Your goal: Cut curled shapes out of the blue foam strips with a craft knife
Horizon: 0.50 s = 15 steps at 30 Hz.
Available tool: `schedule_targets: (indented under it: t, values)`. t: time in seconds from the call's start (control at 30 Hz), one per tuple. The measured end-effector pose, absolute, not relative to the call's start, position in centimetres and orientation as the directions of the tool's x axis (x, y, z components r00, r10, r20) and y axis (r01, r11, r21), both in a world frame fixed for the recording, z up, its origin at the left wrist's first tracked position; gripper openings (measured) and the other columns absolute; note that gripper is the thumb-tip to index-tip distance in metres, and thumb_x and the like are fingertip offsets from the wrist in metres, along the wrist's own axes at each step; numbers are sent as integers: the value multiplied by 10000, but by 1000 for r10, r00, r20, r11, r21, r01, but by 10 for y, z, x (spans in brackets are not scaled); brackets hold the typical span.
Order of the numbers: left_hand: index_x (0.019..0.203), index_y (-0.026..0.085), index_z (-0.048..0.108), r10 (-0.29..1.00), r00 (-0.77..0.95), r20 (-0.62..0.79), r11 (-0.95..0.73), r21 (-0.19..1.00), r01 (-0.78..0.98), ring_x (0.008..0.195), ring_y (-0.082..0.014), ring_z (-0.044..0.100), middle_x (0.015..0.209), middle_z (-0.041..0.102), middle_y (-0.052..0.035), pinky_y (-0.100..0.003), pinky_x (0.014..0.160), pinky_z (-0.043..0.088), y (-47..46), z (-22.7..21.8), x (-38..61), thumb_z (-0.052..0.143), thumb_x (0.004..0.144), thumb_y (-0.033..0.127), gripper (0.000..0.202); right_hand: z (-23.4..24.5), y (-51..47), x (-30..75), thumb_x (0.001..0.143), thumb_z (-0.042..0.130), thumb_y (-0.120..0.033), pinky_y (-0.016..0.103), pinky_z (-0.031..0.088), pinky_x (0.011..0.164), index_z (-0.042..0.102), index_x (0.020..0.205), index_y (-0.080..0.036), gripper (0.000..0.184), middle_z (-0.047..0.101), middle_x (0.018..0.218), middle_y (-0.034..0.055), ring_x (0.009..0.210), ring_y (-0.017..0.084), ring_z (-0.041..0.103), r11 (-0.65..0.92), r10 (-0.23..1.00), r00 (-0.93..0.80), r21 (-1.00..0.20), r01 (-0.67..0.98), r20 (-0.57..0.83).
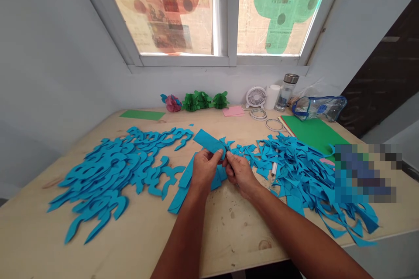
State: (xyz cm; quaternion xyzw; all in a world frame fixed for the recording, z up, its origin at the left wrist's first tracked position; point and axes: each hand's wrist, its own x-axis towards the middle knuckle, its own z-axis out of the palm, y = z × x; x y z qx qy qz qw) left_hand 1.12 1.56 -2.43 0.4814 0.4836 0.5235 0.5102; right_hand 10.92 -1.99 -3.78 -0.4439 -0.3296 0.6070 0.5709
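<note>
My left hand (205, 166) grips a folded strip of blue paper (206, 139), thumb on top, near the middle of the table. Close against its right side, my right hand (240, 170) is closed around scissors, mostly hidden in the fingers; only a dark bit of blade shows at the paper's edge. Under my left hand lie more folded blue paper strips (182, 192) with drawn curved lines. To the left spreads a heap of curvy blue paper cut-outs (111, 165). On the right is a pile of blue paper scraps (294, 161).
A white marker (274, 169) lies among the scraps. Green sheets (307, 133) lie at the right, a green strip (142, 115) at back left. Along the wall stand paper honeycomb figures (203, 100), a small fan (256, 96), a bottle (286, 92) and a clear pouch (319, 108).
</note>
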Motion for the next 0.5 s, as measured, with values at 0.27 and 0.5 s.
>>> schedule_targets:
  t: [0.27,0.5]
  values:
    - [570,147,562,999,-45,13,-18,995,-96,534,-128,525,527,558,9,-262,568,473,14,-20,14,673,600,331,217,-38,-21,108,697,616,-587,205,86,346,535,613,-163,440,351,352,-100,311,36,183,-139,985,36,-899,-416,-169]
    - [556,154,541,999,-29,39,-40,999,-30,514,-123,496,505,530,15,-252,541,430,18,-28,11,665,607,362,247,-38,-21,109,703,614,-587,201,91,343,540,616,-162,440,353,357,-96,318,39,185,-153,983,29,-897,-414,-181]
